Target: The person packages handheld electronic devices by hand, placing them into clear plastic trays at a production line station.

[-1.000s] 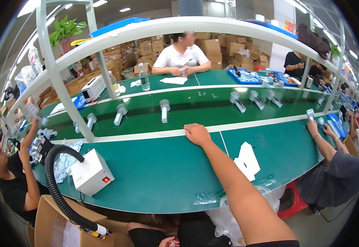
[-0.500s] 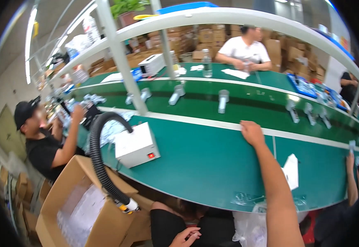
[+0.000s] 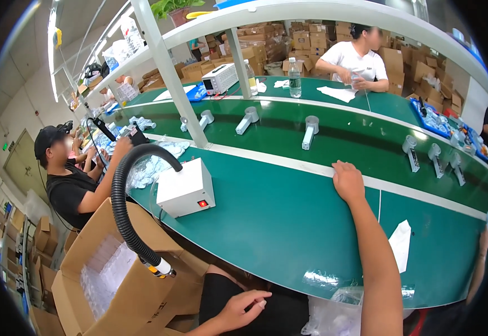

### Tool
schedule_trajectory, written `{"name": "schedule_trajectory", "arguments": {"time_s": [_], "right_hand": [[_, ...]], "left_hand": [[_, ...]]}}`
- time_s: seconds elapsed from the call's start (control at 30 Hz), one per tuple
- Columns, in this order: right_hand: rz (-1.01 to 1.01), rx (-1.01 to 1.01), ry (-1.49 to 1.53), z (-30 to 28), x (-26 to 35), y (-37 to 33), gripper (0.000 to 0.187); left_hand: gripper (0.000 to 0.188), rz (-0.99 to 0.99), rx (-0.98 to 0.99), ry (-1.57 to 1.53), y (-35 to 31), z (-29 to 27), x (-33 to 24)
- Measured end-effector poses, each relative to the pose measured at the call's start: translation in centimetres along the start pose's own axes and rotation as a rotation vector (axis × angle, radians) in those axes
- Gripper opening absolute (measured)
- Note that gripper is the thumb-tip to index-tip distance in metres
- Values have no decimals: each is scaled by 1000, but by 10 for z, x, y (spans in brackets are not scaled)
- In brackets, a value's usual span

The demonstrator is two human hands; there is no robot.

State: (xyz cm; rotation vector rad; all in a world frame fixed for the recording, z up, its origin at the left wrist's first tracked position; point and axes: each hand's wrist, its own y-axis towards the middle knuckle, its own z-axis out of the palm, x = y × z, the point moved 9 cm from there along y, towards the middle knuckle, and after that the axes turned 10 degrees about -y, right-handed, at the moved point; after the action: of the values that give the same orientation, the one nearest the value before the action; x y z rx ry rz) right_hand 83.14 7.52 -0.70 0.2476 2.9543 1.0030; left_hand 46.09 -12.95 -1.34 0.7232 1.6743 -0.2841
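One part (image 3: 310,134), the nearest to the right hand (image 3: 347,182), lies on the green belt (image 3: 361,140), to its far left. That hand rests on the white rail (image 3: 277,161) along the surface's (image 3: 277,229) far side; light pressure, clear of the paper (image 3: 402,246) at right, would probably serve best. Its fingers are loosely bent, slightly apart, gripping nothing visible. The left hand (image 3: 241,309) is over the lap (image 3: 288,311), fingers a little apart, apparently empty.
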Motion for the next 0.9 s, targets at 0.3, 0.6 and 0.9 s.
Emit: {"name": "schedule_trajectory", "arguments": {"time_s": [0.3, 0.6, 0.9], "right_hand": [[1, 29, 65, 3, -5, -7, 27], [56, -50, 120, 3, 2, 5, 27], [116, 21, 28, 14, -11, -6, 23]], "left_hand": [[19, 32, -187, 15, 102, -25, 9], [18, -166, -176, 131, 102, -21, 55], [15, 185, -86, 468, 116, 16, 4]]}}
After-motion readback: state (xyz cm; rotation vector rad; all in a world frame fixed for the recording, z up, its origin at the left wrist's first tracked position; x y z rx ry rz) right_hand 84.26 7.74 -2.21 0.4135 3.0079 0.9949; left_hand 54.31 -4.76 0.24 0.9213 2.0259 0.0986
